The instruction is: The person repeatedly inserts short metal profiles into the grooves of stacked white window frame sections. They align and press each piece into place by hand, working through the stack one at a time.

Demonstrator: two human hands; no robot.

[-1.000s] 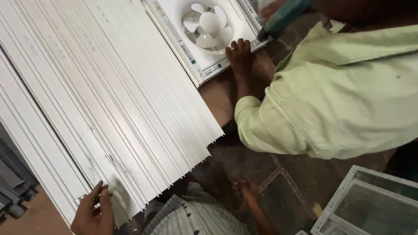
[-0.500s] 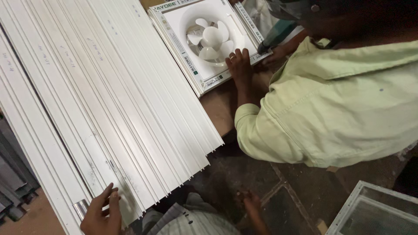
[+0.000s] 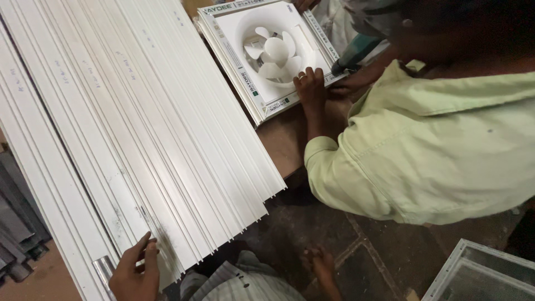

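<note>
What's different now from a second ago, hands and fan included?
Mostly the view shifted: the fan and the co-worker's hand on its frame now sit lower in the picture, with the green tool showing more fully. The left hand stayed on the near ends of the white strips, fingers spread. The right hand hangs low over the floor, holding nothing. Nothing was picked up or released.

Open floor (image 3: 334,223) between white strips (image 3: 139,139), co-worker's sleeve (image 3: 345,178).
</note>
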